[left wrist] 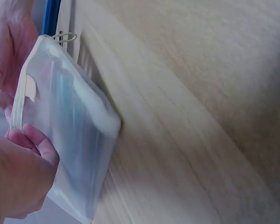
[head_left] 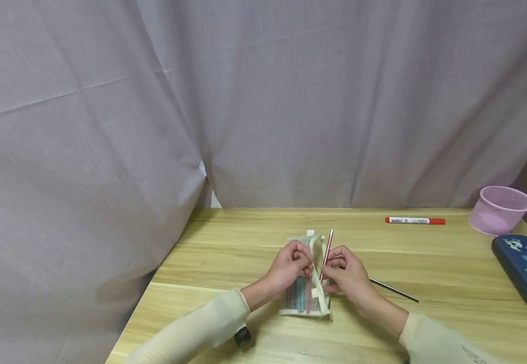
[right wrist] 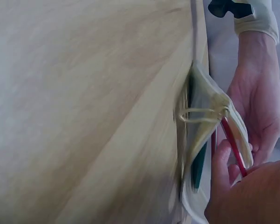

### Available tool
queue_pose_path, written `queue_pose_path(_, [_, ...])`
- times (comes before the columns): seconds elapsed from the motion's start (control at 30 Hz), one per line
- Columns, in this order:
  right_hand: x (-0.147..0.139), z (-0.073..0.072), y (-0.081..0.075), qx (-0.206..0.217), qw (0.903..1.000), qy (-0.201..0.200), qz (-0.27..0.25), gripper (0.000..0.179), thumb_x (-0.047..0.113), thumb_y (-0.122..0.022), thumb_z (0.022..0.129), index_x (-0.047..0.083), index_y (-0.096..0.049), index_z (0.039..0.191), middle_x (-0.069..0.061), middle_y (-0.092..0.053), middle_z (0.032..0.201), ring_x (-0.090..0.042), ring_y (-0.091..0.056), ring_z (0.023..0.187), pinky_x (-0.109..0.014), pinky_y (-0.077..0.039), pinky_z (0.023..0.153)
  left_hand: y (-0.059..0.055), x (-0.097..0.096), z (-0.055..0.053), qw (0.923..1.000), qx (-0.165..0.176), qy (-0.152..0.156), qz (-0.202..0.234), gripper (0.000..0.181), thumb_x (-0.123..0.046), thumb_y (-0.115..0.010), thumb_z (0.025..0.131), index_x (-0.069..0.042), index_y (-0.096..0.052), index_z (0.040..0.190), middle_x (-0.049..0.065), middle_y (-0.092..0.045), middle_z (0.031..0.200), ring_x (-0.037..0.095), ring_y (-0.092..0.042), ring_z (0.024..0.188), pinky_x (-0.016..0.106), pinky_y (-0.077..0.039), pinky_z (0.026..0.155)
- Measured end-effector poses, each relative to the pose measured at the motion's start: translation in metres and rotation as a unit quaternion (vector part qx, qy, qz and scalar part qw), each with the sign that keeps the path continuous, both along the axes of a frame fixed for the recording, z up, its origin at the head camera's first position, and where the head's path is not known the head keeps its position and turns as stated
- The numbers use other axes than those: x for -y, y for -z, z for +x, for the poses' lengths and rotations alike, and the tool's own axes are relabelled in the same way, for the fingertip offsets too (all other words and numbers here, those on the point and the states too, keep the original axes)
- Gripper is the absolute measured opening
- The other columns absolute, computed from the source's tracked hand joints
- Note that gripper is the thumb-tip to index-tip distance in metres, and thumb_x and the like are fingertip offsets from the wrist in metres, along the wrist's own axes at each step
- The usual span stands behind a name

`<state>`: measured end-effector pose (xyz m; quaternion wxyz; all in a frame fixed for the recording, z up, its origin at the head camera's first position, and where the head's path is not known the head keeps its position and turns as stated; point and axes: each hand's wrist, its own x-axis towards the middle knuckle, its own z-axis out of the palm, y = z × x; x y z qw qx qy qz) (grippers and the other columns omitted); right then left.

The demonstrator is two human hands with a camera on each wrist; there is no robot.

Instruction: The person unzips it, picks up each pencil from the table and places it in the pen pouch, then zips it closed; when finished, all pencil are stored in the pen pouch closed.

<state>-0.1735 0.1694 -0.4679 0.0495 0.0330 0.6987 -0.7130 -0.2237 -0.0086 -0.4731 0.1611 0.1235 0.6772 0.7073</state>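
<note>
A see-through pencil pouch (head_left: 296,306) with a cream zip edge lies on the table, several pencils showing through its side. My left hand (head_left: 291,267) pinches the rim of its opening; the left wrist view shows finger and thumb on the cream edge (left wrist: 19,100). In my right hand (head_left: 349,278) is a slim red pencil (head_left: 330,241), held at a slant with its lower end at the pouch mouth. The right wrist view shows this red pencil (right wrist: 233,142) between the parted cream edges. Just behind the right hand lies a dark pencil (head_left: 397,291), partly hidden by it.
A red-and-white marker (head_left: 413,220) lies near the table's back edge. At the far right stand a pink mesh basket (head_left: 493,217) and, closer, a navy pencil case (head_left: 520,275) with cartoon prints. Grey cloth (head_left: 281,126) hangs behind the table (head_left: 231,242).
</note>
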Motion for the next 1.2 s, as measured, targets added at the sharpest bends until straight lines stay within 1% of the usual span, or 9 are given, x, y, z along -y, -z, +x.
queue_pose_path(0.13, [0.005,-0.002,0.002,0.025,0.9996,-0.01,0.004,0.035,0.001,-0.067,0.097,-0.002,-0.047,0.125,-0.006,-0.064,0.098,-0.017,-0.069,0.084,-0.037,-0.069,0.069,-0.002,-0.002,0.004,1.0,0.003,-0.004,0.001,0.008,0.005,-0.056,0.099,-0.001,-0.055,0.103,0.001,-0.061,0.081,0.011,-0.06,0.069,0.018,-0.057,0.064])
queue_pose_path(0.3, [0.004,-0.004,0.003,0.05,0.9984,-0.023,-0.007,0.037,0.002,-0.066,0.098,-0.004,-0.045,0.128,-0.008,-0.063,0.099,-0.018,-0.069,0.084,-0.038,-0.069,0.072,-0.002,-0.006,0.006,0.9997,0.007,-0.02,0.009,0.008,0.005,-0.058,0.099,-0.002,-0.055,0.103,0.0,-0.061,0.079,0.011,-0.06,0.069,0.018,-0.057,0.064])
queue_pose_path(0.43, [0.003,-0.004,0.005,0.06,0.9979,-0.026,-0.005,0.038,0.004,-0.065,0.099,-0.005,-0.044,0.129,-0.009,-0.063,0.1,-0.018,-0.069,0.085,-0.038,-0.069,0.073,-0.001,-0.007,0.007,0.9995,0.008,-0.029,0.012,0.008,0.004,-0.059,0.099,0.001,-0.055,0.106,0.0,-0.06,0.079,0.01,-0.059,0.069,0.017,-0.057,0.063])
queue_pose_path(0.57, [0.005,-0.005,0.006,0.068,0.9973,-0.027,-0.006,0.038,0.004,-0.065,0.099,-0.005,-0.043,0.129,-0.008,-0.063,0.1,-0.018,-0.069,0.085,-0.038,-0.069,0.074,-0.001,-0.007,0.006,0.9994,0.006,-0.033,0.008,0.008,0.004,-0.059,0.099,-0.003,-0.056,0.103,-0.001,-0.06,0.079,0.01,-0.059,0.07,0.017,-0.056,0.063])
queue_pose_path(0.73, [0.008,-0.007,0.006,0.068,0.9972,-0.031,0.002,0.039,0.003,-0.065,0.098,-0.005,-0.044,0.129,-0.01,-0.063,0.103,-0.017,-0.069,0.086,-0.037,-0.069,0.073,0.0,-0.005,0.004,0.9994,0.006,-0.033,0.006,0.014,0.004,-0.06,0.099,-0.009,-0.056,0.099,-0.002,-0.059,0.078,0.01,-0.059,0.07,0.017,-0.056,0.063])
queue_pose_path(0.83, [0.009,-0.008,0.006,0.071,0.9969,-0.033,0.013,0.039,0.002,-0.065,0.097,-0.005,-0.045,0.129,-0.012,-0.063,0.106,-0.018,-0.069,0.087,-0.036,-0.069,0.072,-0.001,-0.006,0.004,0.9997,0.009,-0.019,0.011,0.011,0.003,-0.06,0.1,-0.007,-0.056,0.1,0.0,-0.06,0.079,0.01,-0.059,0.07,0.018,-0.056,0.063])
queue_pose_path(0.93, [0.01,-0.01,0.009,0.07,0.9965,-0.038,0.023,0.039,0.002,-0.063,0.096,-0.006,-0.045,0.13,-0.013,-0.063,0.109,-0.018,-0.07,0.088,-0.035,-0.068,0.071,-0.003,-0.007,0.005,0.9998,0.012,-0.005,0.014,0.006,0.001,-0.06,0.102,-0.001,-0.056,0.105,0.001,-0.061,0.08,0.01,-0.059,0.071,0.018,-0.056,0.064])
queue_pose_path(1.03, [0.008,-0.013,0.011,0.065,0.9964,-0.042,0.035,0.037,0.0,-0.062,0.096,-0.008,-0.046,0.129,-0.014,-0.065,0.108,-0.019,-0.07,0.087,-0.036,-0.068,0.069,-0.003,-0.009,0.005,0.9998,0.014,0.0,0.014,0.005,0.001,-0.06,0.102,-0.001,-0.056,0.105,0.001,-0.062,0.08,0.01,-0.059,0.07,0.018,-0.056,0.064])
queue_pose_path(1.2, [0.002,-0.013,0.008,0.043,0.9955,-0.069,0.048,0.037,0.001,-0.064,0.096,-0.012,-0.051,0.128,-0.013,-0.07,0.1,-0.018,-0.072,0.082,-0.037,-0.069,0.068,-0.002,-0.007,0.004,0.9998,0.015,-0.006,0.013,0.012,0.003,-0.059,0.101,-0.009,-0.057,0.099,0.0,-0.062,0.08,0.011,-0.059,0.069,0.018,-0.057,0.064])
